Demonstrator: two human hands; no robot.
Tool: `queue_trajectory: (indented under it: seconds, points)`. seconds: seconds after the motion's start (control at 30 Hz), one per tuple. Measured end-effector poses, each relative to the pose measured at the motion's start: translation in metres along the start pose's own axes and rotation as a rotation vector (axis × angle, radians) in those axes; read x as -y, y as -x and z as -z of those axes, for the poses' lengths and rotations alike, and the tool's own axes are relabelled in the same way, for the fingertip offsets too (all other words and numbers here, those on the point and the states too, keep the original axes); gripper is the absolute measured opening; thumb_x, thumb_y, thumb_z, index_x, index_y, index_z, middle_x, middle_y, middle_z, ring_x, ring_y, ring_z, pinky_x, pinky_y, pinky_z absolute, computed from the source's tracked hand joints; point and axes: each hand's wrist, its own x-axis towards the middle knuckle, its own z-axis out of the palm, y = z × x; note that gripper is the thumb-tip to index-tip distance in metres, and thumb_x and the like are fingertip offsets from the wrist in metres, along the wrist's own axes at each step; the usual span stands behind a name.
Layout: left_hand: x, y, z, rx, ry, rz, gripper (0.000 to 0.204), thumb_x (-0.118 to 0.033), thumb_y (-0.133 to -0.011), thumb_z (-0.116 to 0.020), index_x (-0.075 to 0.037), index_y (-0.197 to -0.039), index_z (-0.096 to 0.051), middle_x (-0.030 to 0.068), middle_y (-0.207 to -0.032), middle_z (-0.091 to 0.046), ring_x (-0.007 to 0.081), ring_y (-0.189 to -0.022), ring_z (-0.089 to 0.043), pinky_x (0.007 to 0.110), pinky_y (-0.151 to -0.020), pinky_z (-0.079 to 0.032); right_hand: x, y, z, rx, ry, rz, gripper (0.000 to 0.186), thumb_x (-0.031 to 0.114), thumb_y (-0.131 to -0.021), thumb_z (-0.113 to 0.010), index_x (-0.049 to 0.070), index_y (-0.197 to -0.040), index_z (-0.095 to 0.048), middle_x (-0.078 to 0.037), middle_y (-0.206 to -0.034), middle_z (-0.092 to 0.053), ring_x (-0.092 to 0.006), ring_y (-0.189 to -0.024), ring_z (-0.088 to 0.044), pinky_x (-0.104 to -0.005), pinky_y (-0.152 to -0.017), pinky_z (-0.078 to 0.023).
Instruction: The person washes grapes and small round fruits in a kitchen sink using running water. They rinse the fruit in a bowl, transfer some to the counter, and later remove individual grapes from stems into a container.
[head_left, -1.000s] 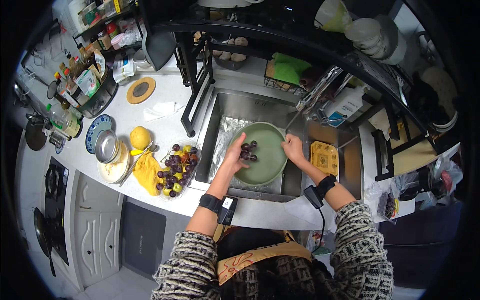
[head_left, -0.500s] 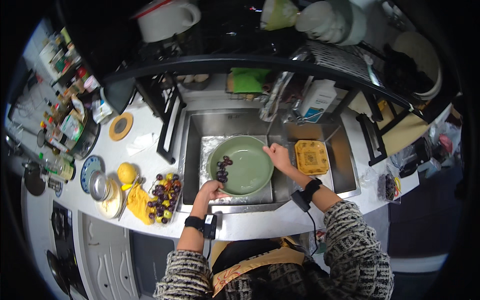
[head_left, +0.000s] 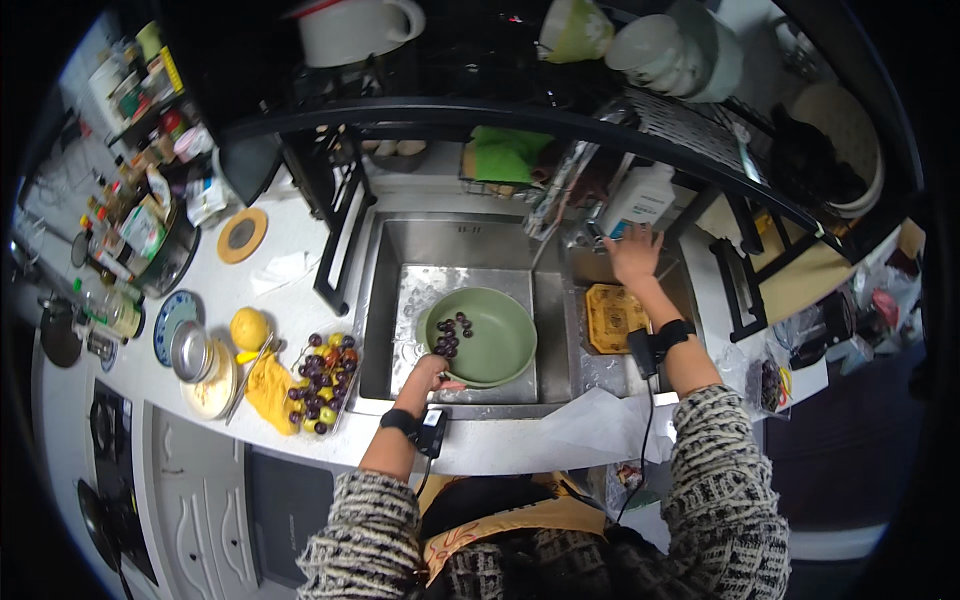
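A green bowl [head_left: 492,345] with several dark grapes [head_left: 446,343] inside rests in the left basin of the steel sink [head_left: 380,262]. My left hand [head_left: 437,377] grips its lower-left rim. My right hand [head_left: 633,256] is raised over the right basin, fingers spread, at the faucet [head_left: 598,232] just below a white bottle [head_left: 647,196]; whether it touches either is unclear. Beneath it lies a square yellow tray [head_left: 612,314]. Left of the sink is a container of mixed grapes [head_left: 322,385].
On the left counter are a round yellow fruit [head_left: 249,329], yellow cloth [head_left: 269,395], bowls [head_left: 191,352], a blue-rimmed plate [head_left: 172,315], cork mat [head_left: 241,234] and bottles [head_left: 122,296]. A black rack [head_left: 450,117] spans above the sink; bags [head_left: 871,335] are at the right.
My right hand has let go of the bowl and moved up and right toward the faucet, fingers now spread. My left hand has shifted to the bowl's lower-left rim. The view has tilted.
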Motion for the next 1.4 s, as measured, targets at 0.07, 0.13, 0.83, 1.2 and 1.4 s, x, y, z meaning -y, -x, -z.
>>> queue_trajectory:
  seconds: [0.07, 0.13, 0.83, 1.2, 1.4]
  points:
    - [0.005, -0.012, 0.004, 0.035, -0.129, -0.013, 0.033, 0.005, -0.082, -0.041, 0.011, -0.114, -0.036, 0.0275, -0.109, -0.048, 0.0456, -0.079, -0.059, 0.049, -0.064, -0.056, -0.005, -0.003, -0.003, -0.001, -0.024, 0.062, 0.058, 0.048, -0.084, -0.043, -0.005, -0.105, -0.054, -0.019, -0.109, -0.052, -0.0348, -0.112, -0.041, -0.0498, -0.097, -0.025]
    - [0.010, -0.021, 0.006, 0.014, -0.116, -0.079, 0.033, 0.000, -0.083, -0.043, 0.002, -0.116, -0.040, 0.0230, -0.109, -0.050, 0.0453, -0.084, -0.057, 0.050, -0.058, -0.056, -0.002, -0.002, -0.002, 0.007, -0.005, 0.050, 0.055, 0.048, -0.083, -0.045, -0.003, -0.100, -0.055, -0.018, -0.100, -0.055, -0.0329, -0.104, -0.046, -0.0486, -0.096, -0.028]
    - [-0.036, 0.225, 0.149, -1.128, -0.840, -1.231, 0.024, 0.003, -0.067, -0.050, 0.001, -0.087, -0.062, 0.0231, -0.084, -0.060, 0.0364, -0.080, -0.059, 0.042, -0.072, -0.046, 0.177, -0.001, -0.046, 1.469, -1.811, -1.282, 0.037, 0.023, -0.091, -0.034, -0.001, -0.117, -0.045, -0.023, -0.128, -0.039, -0.0343, -0.121, -0.035, -0.0454, -0.101, -0.028]
    - [0.060, 0.250, 0.220, -0.484, -0.092, -0.487, 0.019, -0.001, -0.077, -0.050, 0.013, -0.089, -0.051, 0.0192, -0.071, -0.060, 0.0279, -0.058, -0.063, 0.032, -0.052, -0.055, 0.179, 0.006, -0.083, 1.676, -1.909, -0.626, 0.029, 0.006, -0.082, -0.040, 0.007, -0.109, -0.050, -0.004, -0.114, -0.054, -0.0250, -0.104, -0.052, -0.0383, -0.084, -0.041]
    - [0.078, 0.212, 0.198, -0.664, 0.007, -0.703, 0.014, 0.008, -0.072, -0.051, 0.004, -0.084, -0.044, 0.0156, -0.073, -0.056, 0.0275, -0.058, -0.061, 0.035, -0.052, -0.056, 0.236, 0.060, -0.063, 1.489, -1.381, -0.428, 0.020, 0.010, -0.084, -0.040, 0.010, -0.094, -0.058, 0.001, -0.084, -0.062, -0.0148, -0.074, -0.058, -0.0316, -0.061, -0.042]
